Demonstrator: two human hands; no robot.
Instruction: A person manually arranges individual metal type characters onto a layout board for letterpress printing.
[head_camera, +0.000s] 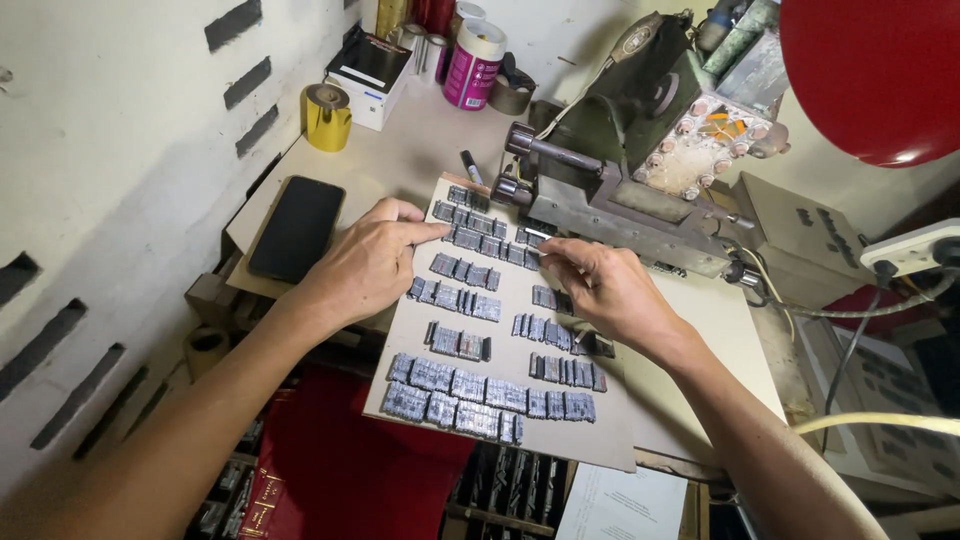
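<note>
A grey cardboard sheet (520, 435) lies on the bench and carries several rows of small grey metal type blocks (470, 390). My left hand (368, 262) rests on the sheet's left edge, its index finger pointing at a row of type blocks (478, 242) near the top. My right hand (605, 288) hovers over the sheet's upper right, thumb and finger pinched on one small type piece (537, 250). Both forearms reach in from the bottom of the view.
A green-grey metal stamping machine (640, 150) stands right behind the sheet. A black phone (297, 227) lies left of it, with a gold foil roll (326, 116), a white box (368, 72) and a pink can (473, 62) further back. A red round shade (875, 70) hangs top right.
</note>
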